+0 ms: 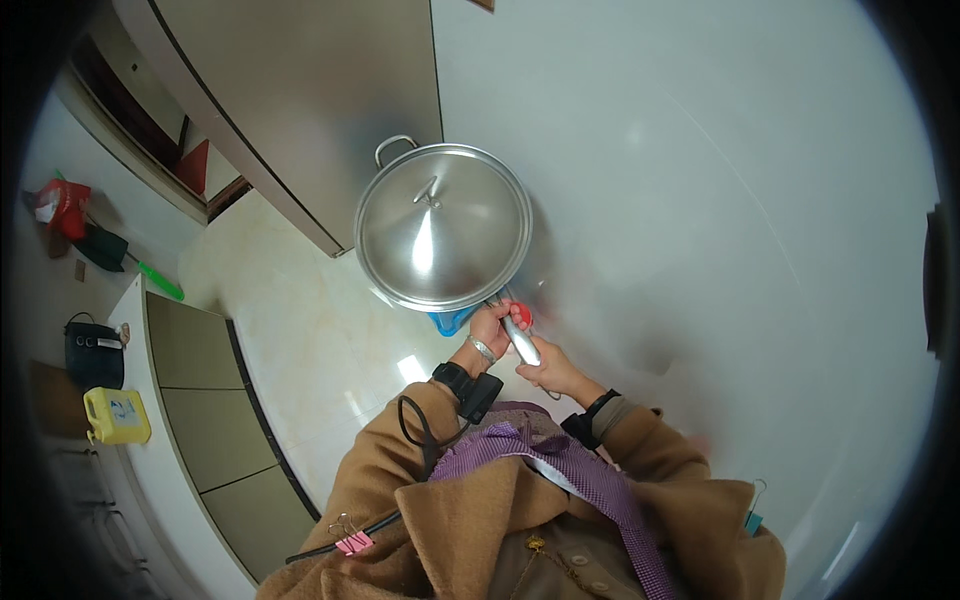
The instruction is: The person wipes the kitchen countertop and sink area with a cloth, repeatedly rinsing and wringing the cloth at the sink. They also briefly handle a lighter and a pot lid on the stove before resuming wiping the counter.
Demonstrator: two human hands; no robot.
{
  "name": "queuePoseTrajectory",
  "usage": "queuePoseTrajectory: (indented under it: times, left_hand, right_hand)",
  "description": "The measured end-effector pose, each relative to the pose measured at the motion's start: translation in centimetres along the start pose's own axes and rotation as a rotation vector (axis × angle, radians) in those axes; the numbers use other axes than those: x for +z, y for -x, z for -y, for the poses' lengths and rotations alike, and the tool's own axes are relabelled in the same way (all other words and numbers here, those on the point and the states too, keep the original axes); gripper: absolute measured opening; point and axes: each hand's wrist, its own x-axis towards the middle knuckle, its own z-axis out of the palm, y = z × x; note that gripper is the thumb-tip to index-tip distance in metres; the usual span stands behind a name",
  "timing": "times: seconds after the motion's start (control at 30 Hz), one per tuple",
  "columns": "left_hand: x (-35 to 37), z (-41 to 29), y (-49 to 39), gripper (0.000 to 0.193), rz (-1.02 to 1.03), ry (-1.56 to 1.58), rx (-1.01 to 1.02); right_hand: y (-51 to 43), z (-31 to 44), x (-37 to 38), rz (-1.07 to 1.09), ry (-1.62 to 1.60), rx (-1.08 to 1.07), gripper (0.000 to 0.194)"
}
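Note:
A large stainless steel wok with its lid (465, 217) on is held out in front of me. Its loop side handle (394, 142) points away, and the long handle (523, 341) runs back towards my body. My left hand (491, 330) grips the handle close to the wok, its fingertips showing on the far side. Around the rear part of the same handle, my right hand (553, 367) is closed. A blue plastic object (450, 321) peeks out below the wok's near edge. Beside my left fingertips is a red object (526, 315), mostly covered; I cannot tell what either is.
A door (300, 82) stands at the upper left, and a pale wall (697, 225) fills the right. At left, a cabinet (202, 397) carries a yellow jug (120, 416) and a dark bag (94, 356). Tiled floor (285, 315) lies between.

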Motion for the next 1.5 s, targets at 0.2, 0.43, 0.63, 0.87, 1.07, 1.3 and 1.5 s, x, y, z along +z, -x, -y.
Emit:
queuePoseTrajectory:
  times: [0.2,0.43,0.63,0.87,1.07,1.3,1.5]
  left_hand:
    - [-1.2,-3.6,-8.0,0.005,-0.106,-0.001,-0.051]
    - [-1.9,-4.0,-9.5,0.006,-0.175,-0.038,-0.032]
    - [-2.1,-3.6,-11.1,0.006,-0.201,-0.006,-0.013]
    - [-2.1,-3.5,-11.8,0.007,-0.260,-0.053,-0.041]
    - [-3.8,-3.8,-10.4,0.025,-0.257,-0.417,-0.130]
    - [-9.0,-5.7,1.8,0.035,-0.568,-0.420,0.019]
    - [-21.2,0.2,17.5,0.031,-0.930,-0.246,0.139]
  right_hand:
    - [-8.3,-2.4,-2.2,-0.045,0.033,0.040,0.034]
    - [-9.8,-3.3,-2.0,-0.105,0.068,0.046,0.036]
    - [-11.1,-5.0,-3.4,-0.026,0.039,0.091,0.037]
    - [-11.5,-4.6,-4.5,0.062,-0.144,0.102,0.032]
    - [-10.9,-3.2,-5.0,0.218,-0.346,0.211,0.029]
    - [-10.8,-1.6,-5.6,0.222,-0.311,0.279,0.029]
    - [-10.6,-1.4,-5.0,0.193,-0.221,0.186,0.036]
